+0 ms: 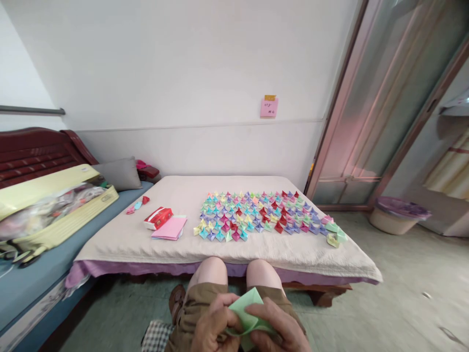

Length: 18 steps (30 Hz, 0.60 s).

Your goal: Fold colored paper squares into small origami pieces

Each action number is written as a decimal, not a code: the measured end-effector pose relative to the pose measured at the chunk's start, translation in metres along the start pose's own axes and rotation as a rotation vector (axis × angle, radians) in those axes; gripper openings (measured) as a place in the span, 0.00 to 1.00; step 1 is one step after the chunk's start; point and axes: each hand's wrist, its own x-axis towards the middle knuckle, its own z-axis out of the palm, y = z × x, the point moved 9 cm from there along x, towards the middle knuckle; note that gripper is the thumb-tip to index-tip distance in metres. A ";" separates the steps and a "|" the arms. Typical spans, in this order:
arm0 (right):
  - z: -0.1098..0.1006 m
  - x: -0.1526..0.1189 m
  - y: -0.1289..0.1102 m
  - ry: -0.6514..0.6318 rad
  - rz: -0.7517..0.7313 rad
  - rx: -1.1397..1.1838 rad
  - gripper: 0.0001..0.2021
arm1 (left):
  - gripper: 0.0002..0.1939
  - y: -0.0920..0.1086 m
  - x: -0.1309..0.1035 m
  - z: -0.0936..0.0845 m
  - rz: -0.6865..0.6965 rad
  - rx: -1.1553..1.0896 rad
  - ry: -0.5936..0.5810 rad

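A piece of light green paper (246,304), partly folded with a pointed corner upward, is held over my lap. My left hand (217,322) grips its left side between thumb and fingers. From the right, my right hand (275,325) pinches it, with fingers pressed on the front and along the lower edge. The lower folds are partly hidden by my fingers. Beyond my knees, many small folded paper pieces (249,215) in several colours stand in rows on the cloth-covered table (205,249).
Left on the table lie a stack of pink paper (170,228), a red tissue pack (159,218) and small paper pieces (138,205). Green folded pieces (334,234) sit at the right edge. An open yellow suitcase (73,215) rests on the bed. A bin (397,215) stands on the floor.
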 end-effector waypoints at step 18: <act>0.025 -0.009 0.036 -0.098 0.435 0.539 0.09 | 0.09 -0.027 0.002 0.011 -0.380 -0.001 -0.301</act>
